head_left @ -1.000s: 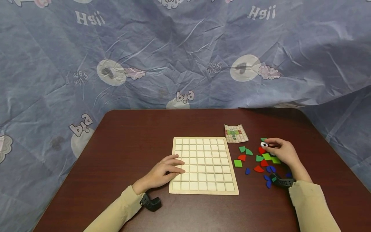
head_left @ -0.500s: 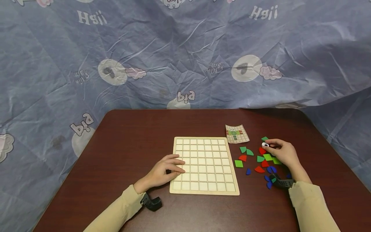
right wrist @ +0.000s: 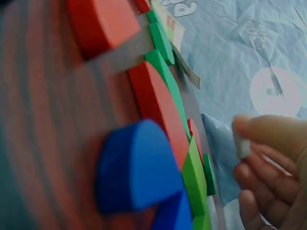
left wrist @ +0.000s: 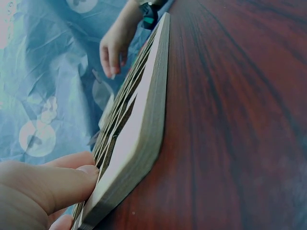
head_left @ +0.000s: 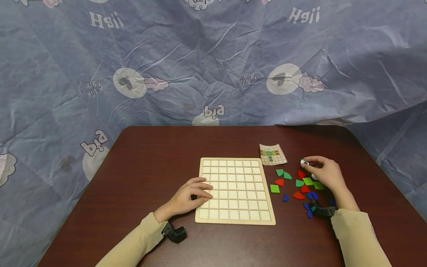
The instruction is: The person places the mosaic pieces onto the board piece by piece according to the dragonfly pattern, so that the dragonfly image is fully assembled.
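Note:
My right hand [head_left: 328, 176] pinches a small white eye piece [head_left: 304, 162] with a black pupil between thumb and fingertips, above the pile of coloured pieces. In the right wrist view the white eye piece [right wrist: 243, 147] shows edge-on at the fingertips. A second white piece [head_left: 314, 177] lies partly hidden beneath that hand. On the left edge of a pale wooden grid board [head_left: 237, 191] rests my left hand [head_left: 185, 196], its fingers spread loosely over the squares. The left wrist view shows the thumb [left wrist: 72, 184] at the board's raised rim.
Right of the board lie red quarter-round pieces [head_left: 298, 195], green ones [head_left: 287, 175], light green squares [head_left: 275, 188] and blue pieces [head_left: 285, 197]. A pattern card [head_left: 272, 155] printed with a green and red figure lies behind them. A patterned blue cloth [head_left: 200, 74] hangs beyond the table.
My right hand has moved slightly up and away with the eye piece, now covering most of the green piece behind it. The left hand stays on the board.

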Motion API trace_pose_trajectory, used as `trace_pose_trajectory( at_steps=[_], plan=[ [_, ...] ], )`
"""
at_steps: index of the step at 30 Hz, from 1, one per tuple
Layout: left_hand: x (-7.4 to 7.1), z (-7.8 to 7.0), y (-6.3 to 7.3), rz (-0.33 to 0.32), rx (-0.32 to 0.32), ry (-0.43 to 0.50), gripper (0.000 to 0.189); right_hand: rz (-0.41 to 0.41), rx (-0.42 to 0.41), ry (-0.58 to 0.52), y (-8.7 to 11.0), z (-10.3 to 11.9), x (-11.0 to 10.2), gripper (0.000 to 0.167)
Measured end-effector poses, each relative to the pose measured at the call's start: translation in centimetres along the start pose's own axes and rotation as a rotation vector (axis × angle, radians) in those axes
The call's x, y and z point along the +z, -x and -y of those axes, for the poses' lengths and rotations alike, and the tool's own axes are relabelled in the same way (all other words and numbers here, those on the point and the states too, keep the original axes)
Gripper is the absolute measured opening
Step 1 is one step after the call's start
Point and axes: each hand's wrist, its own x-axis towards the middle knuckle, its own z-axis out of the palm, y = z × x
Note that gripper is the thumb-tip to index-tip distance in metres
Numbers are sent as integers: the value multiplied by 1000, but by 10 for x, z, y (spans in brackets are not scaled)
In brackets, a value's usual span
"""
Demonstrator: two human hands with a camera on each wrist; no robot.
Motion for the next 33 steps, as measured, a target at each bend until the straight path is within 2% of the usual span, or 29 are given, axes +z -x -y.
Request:
trace_pose_trajectory(
  at_steps=[3,11,15,24,33],
  plan=[
    [0,-1,0,4,-5,0,15,-17,-9,-28,1,11,0,47],
    [-1,-1,0,2,5,-12,15,-57,-101,-22,-1,38,1,45],
    [-1,-1,0,1,3,-11,16,-83,-98,-36,-5,48,7,43],
    [-1,-1,0,2,8,-8,16,-83,-131,-147,-7,80,16,38],
    [0,1,0,-10,11,-8,16,-39,-176,-183,-13,109,29,35]
  ],
)
